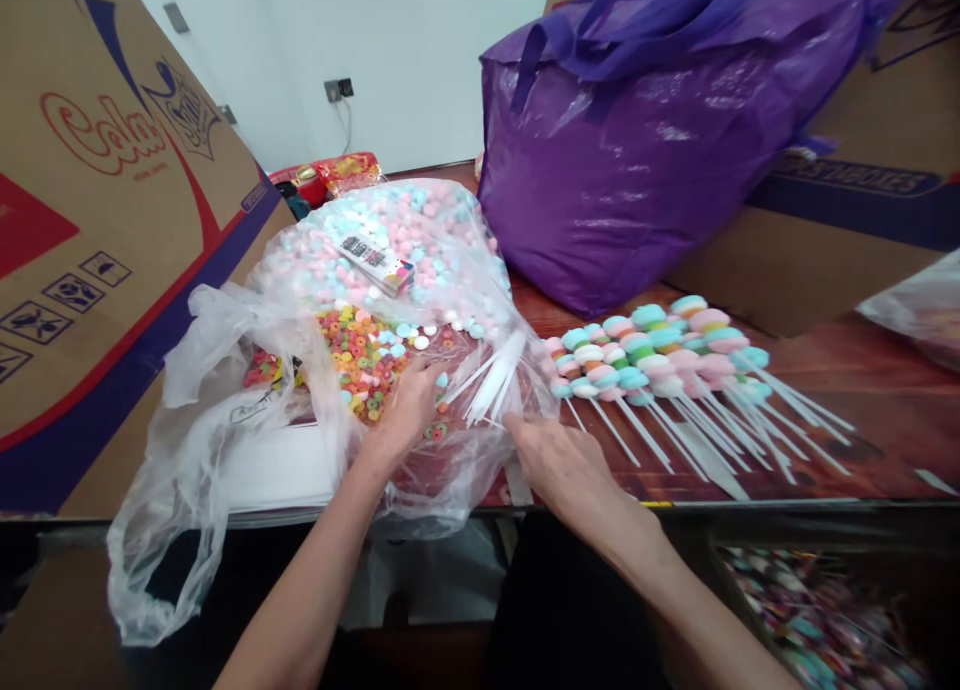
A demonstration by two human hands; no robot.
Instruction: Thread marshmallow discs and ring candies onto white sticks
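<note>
Cardboard box point(112, 200) reads "Cola".

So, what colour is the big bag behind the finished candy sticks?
Purple, glossy, with darker purple handles; the big bag shows best in the head view.

Left hand point(405, 410) touches ring candies point(360, 355); right hand point(559, 460) reaches white sticks point(491, 385).

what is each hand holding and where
Left hand reaches into the clear plastic bag among small colourful ring candies; right hand touches the bag's edge. Grip cannot be told.
</note>
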